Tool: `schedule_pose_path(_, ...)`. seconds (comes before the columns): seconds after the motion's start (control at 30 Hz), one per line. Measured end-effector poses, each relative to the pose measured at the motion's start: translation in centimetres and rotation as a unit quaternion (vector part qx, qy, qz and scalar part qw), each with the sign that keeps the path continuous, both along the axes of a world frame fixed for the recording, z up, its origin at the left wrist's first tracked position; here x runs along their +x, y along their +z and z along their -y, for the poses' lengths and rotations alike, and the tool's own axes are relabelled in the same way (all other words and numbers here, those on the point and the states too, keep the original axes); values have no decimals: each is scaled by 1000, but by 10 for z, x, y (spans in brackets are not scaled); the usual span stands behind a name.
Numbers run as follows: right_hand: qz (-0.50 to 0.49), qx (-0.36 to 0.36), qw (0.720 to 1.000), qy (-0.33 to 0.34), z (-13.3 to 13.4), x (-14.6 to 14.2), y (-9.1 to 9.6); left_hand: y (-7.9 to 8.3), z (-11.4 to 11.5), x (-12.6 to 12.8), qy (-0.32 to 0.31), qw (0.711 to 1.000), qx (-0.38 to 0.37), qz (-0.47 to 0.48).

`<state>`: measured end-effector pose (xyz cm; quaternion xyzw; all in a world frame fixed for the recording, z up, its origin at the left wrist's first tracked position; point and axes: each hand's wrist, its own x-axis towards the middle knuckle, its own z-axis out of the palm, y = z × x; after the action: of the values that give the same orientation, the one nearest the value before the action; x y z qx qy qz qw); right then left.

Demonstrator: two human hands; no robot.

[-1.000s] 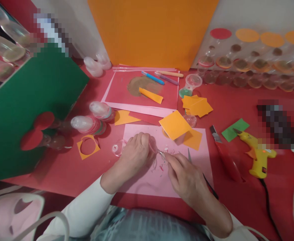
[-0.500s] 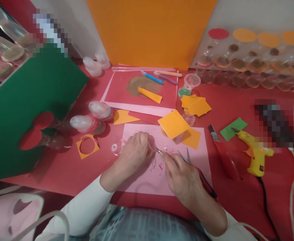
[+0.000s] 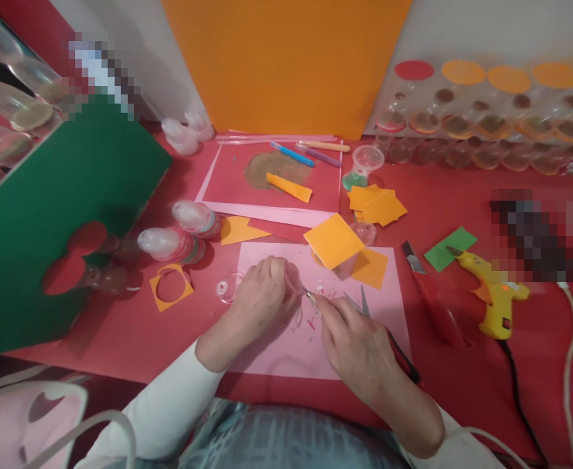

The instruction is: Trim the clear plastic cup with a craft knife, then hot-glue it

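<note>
My left hand (image 3: pixel 263 293) is closed round a small clear plastic cup (image 3: pixel 293 279), which looks pink against the paper and is partly covered by my fingers. In my right hand (image 3: pixel 352 332) is a slim craft knife (image 3: pixel 310 295); its metal tip touches the cup's edge and its handle is mostly hidden. Below them lies a pink sheet (image 3: pixel 277 355) strewn with small shavings (image 3: pixel 310 322). Scissors (image 3: pixel 363 301) rest partly under my right hand. Left of my left hand is a clear plastic lid-like piece (image 3: pixel 224 288).
A yellow glue gun (image 3: pixel 499 306) with a black cord and a red utility knife (image 3: pixel 435 303) lie right. Orange paper squares (image 3: pixel 334 240) are ahead. Stacked plastic cups (image 3: pixel 162 244), an orange cut-out frame (image 3: pixel 158 296) and a green board (image 3: pixel 71 215) stand left.
The view has shifted slightly. Both hands keep nearly the same place, with the cup and knife tip still in contact.
</note>
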<state>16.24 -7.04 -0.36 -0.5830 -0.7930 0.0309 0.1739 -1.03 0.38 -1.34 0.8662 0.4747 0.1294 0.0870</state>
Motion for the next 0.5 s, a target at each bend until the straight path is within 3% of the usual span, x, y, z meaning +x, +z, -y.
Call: schedule_pose_path(0.5,20,31,999,-3,1,-5,-4,-2,-2,0,-6,1000,7,-22)
